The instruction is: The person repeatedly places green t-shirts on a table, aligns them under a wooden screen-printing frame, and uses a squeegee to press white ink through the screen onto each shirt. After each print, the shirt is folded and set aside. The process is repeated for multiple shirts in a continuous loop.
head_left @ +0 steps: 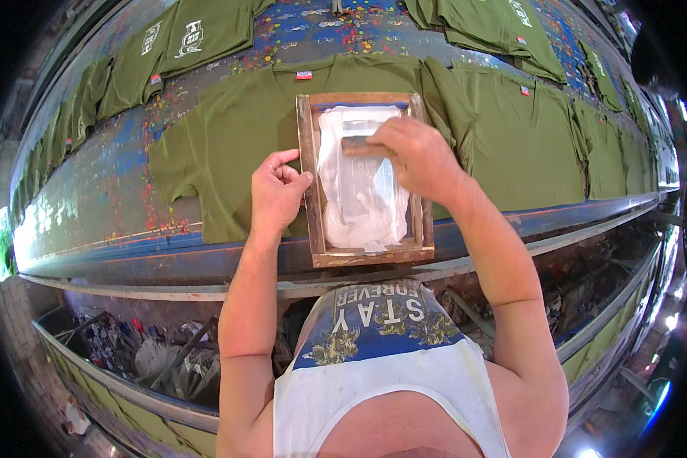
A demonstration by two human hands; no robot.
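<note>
Wearing a white and blue printed tank top [389, 374], you have both bare forearms stretched out over the edge of a long table [118, 210]. Below that edge, to your left, a trough [145, 355] holds crumpled dark and pale scraps.

Just beyond your chest, the wooden frame [307, 141] lies on the table, its near end close to the edge and its far part over a green T-shirt [240, 145]. White ink [365, 230] is spread thickly inside, heaviest toward the near end and up the left side, and a paler rectangular patch with lettering shows in the middle.

Your left hand [277, 191] is beside the frame, thumb and forefinger against its left rail, the other fingers curled; you cannot tell from this view how firmly it grips. Your right hand [420, 156] comes over the frame's right side and grasps a flat brown squeegee [363, 146], held crosswise above the far half of the patch.

Past the frame's far end, the shirt's neckline shows a small red and white label [304, 75]. On your right lies another green shirt [519, 145], with more beyond it along the row. Across the paint-speckled tabletop, folded green shirts [214, 34] with white prints lie at far left, and others [504, 38] at far right.
</note>
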